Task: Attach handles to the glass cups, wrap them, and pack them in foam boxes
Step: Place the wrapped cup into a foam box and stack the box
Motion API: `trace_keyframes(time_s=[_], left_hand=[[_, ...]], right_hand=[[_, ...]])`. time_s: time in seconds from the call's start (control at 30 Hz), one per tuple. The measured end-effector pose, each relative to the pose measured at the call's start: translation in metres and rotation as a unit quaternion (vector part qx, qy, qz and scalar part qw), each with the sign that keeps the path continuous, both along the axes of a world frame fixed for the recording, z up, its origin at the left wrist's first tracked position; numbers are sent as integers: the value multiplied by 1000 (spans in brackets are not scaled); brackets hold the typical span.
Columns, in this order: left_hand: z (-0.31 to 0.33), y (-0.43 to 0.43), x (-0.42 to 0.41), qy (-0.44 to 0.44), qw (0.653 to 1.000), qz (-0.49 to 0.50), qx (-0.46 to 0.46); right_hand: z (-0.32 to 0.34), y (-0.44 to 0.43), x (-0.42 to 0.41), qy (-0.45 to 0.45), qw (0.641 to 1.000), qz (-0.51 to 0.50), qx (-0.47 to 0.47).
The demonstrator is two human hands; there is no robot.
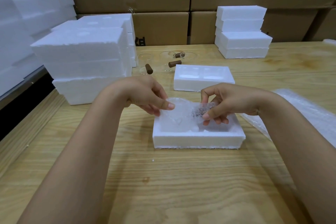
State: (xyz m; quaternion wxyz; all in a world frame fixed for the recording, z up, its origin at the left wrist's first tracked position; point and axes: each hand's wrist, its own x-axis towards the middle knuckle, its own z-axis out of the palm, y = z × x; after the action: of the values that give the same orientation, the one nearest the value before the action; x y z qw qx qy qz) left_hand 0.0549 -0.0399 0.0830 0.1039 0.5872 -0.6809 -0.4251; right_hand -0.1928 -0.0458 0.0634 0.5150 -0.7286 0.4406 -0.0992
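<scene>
Surface (163,187): pale wood, visible grain, matt. Foam box (198,140), centre frame: white foam, grainy, matt. Bubble wrap (181,112): clear plastic, glossy. Glass cups (145,58), upper centre: clear, smooth; handles (149,68) brown, matt. Cartons (160,27), top: matt brown cardboard.

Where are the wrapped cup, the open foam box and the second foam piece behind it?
wrapped cup (181,114), head view, bubble wrap over the glass body.
open foam box (198,140), head view, its front wall.
second foam piece (189,83), head view, its front side.
</scene>
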Motion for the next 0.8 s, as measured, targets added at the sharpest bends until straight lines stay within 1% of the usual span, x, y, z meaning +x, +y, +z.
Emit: trace_keyframes(time_s=[0.13,0.3,0.37,0.47,0.53,0.67,0.8], left_hand=[[-2,0,5,-57,998,-26,-10],[-5,1,12,-36,998,-48,-3],[-7,2,14,-42,994,-98,15],[-12,2,16,-13,982,-177,61],[-15,3,12,-4,982,-181,48],[-19,0,6,33,987,-159,-4],[-23,0,9,62,985,-161,-2]], right_hand=[[0,1,3,33,999,1,-21],[7,5,0,54,998,26,-32],[11,6,-3,43,998,26,-27],[7,3,-4,10,999,9,-38],[3,1,-3,5,999,-5,-52],[0,-2,-4,-4,998,-4,-62],[-1,-2,-4,-17,998,8,-60]])
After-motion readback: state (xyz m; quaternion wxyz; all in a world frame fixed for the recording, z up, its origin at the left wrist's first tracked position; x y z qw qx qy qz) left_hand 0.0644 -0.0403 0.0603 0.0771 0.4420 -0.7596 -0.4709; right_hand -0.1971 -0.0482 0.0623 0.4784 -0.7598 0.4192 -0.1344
